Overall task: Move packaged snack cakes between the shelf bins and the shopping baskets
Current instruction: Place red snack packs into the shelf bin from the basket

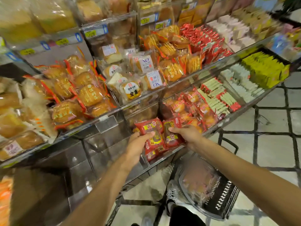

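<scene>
Red-wrapped snack cakes (pixel 156 139) sit in the clear front bin (pixel 162 158), directly under both hands. Left hand (pixel 138 142) grips one pack, right hand (pixel 187 132) its neighbour (equally near); the basket (pixel 216 198) lies below, right.

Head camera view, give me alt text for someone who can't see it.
Two bare hands grip red snack cake packs over a clear shelf bin: the left hand holds one pack, the right hand another. More bins of wrapped cakes fill the shelves above, and a black shopping basket sits on the tiled floor below.
</scene>
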